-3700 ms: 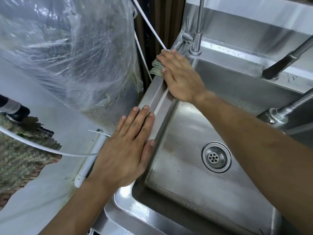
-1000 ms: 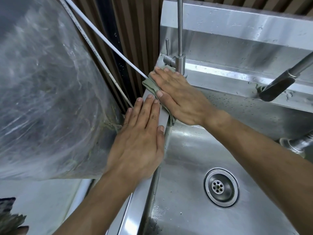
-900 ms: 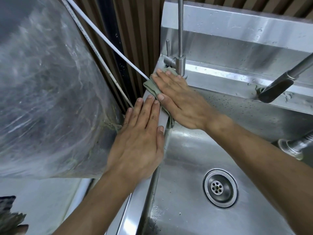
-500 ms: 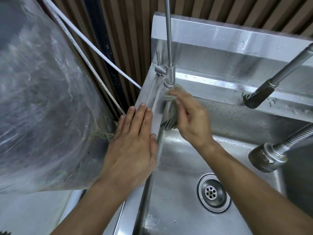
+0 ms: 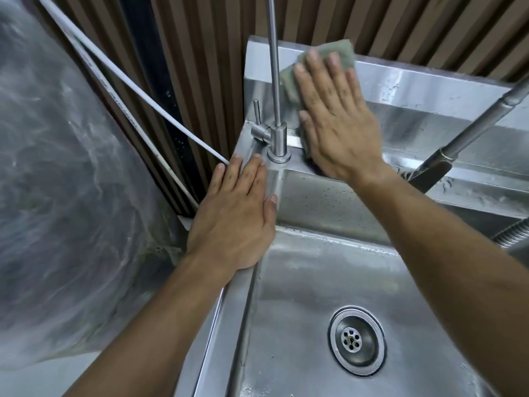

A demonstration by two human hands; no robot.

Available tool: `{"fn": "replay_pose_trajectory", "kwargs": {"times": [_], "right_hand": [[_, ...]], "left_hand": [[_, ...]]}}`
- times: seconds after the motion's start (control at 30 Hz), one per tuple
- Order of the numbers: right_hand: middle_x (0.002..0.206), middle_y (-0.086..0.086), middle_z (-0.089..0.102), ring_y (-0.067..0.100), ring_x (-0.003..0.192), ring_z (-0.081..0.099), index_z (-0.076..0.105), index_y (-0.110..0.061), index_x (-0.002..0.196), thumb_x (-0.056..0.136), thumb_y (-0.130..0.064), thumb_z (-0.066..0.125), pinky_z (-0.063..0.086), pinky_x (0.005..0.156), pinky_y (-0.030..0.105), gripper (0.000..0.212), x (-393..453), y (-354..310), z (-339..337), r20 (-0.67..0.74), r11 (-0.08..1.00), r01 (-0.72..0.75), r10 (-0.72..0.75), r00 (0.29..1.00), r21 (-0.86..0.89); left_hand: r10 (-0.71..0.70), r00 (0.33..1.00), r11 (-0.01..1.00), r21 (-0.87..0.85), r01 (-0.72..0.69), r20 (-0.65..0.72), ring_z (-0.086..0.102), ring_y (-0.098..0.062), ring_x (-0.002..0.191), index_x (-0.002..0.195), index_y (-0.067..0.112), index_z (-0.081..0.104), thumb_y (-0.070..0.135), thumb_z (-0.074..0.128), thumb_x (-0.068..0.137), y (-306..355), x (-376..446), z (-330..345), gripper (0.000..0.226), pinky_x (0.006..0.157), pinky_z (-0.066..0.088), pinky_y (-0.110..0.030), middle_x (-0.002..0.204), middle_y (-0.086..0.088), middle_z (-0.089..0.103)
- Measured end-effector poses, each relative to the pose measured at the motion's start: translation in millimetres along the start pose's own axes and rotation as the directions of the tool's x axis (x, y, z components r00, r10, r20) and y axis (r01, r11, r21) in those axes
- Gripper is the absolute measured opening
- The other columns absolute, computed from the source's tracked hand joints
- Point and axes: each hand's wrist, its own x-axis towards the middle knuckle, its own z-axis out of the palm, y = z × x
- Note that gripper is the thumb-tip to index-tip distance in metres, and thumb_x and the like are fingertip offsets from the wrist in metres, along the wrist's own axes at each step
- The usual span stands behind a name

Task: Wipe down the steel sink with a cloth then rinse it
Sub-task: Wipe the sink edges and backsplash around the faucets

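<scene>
The right hand has moved up from the sink's side edge to the back wall. On the left sits a big clear plastic bag. The left hand lies flat, fingers straight, on the sink rim. Beside the thin tap, the right hand presses the green cloth flat against the wall.
</scene>
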Motion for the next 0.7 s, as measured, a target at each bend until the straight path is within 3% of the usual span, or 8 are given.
{"fn": "replay_pose_trajectory", "kwargs": {"times": [0.1,0.17,0.27,0.4,0.5,0.7], "right_hand": [[0.169,0.020,0.019,0.037,0.157,0.017,0.017,-0.004,0.162,0.112,-0.026,0.030,0.008,0.129,0.048,0.056,3,15,-6,-0.007,0.998,0.010,-0.011,1.000,-0.055],[0.168,0.019,0.021,0.037,0.156,0.019,0.020,-0.003,0.162,0.113,-0.026,0.028,0.010,0.129,0.049,0.055,29,7,-4,0.009,0.985,0.159,-0.159,0.987,-0.066],[0.171,0.015,0.015,0.034,0.158,0.013,0.015,-0.006,0.163,0.112,-0.032,0.012,0.010,0.130,0.049,0.058,62,-2,-3,0.098,0.903,0.424,-0.416,0.904,-0.072],[0.173,0.010,0.003,0.029,0.160,0.005,0.004,-0.009,0.165,0.113,-0.024,0.026,0.010,0.130,0.048,0.058,21,42,-1,0.225,0.805,0.577,-0.542,0.810,-0.138],[0.173,0.005,-0.004,0.025,0.160,0.000,0.001,-0.012,0.165,0.108,-0.026,0.022,0.008,0.130,0.045,0.062,6,61,-8,0.286,0.788,0.601,-0.550,0.784,-0.132],[0.173,0.010,-0.001,0.029,0.160,0.001,0.000,-0.014,0.165,0.113,-0.032,0.022,0.006,0.130,0.046,0.060,60,17,-2,0.197,0.796,0.593,-0.566,0.801,-0.124]], "left_hand": [[-0.003,1.000,1.000,0.005,0.003,0.003,-0.015,-0.018,0.159,0.166,0.017,-0.001,0.045,-0.001,0.100,2,-1,-1,0.072,0.128,-0.014,-0.037,0.174,0.003,-0.009],[-0.008,1.000,1.000,0.008,0.008,0.003,-0.016,-0.018,0.159,0.166,0.017,-0.003,0.045,-0.002,0.100,2,-2,-1,0.072,0.128,-0.014,-0.037,0.174,0.002,-0.010],[0.001,1.000,1.000,0.005,-0.001,0.007,-0.016,-0.018,0.159,0.166,0.017,-0.002,0.045,-0.001,0.099,0,-1,1,0.072,0.128,-0.014,-0.037,0.174,0.003,-0.010],[0.004,1.000,1.000,0.013,-0.004,0.007,-0.014,-0.019,0.160,0.166,0.017,0.000,0.044,0.000,0.099,0,-2,1,0.072,0.128,-0.012,-0.038,0.174,0.003,-0.008],[0.004,1.000,1.000,0.016,-0.003,-0.020,-0.010,-0.021,0.160,0.166,0.015,0.002,0.044,0.001,0.100,1,-3,3,0.072,0.129,-0.009,-0.039,0.174,0.001,-0.004],[-0.002,1.000,1.000,-0.002,0.002,-0.017,-0.013,-0.018,0.160,0.166,0.017,0.000,0.044,0.001,0.100,1,-2,2,0.072,0.129,-0.010,-0.037,0.174,0.003,-0.007]]}}
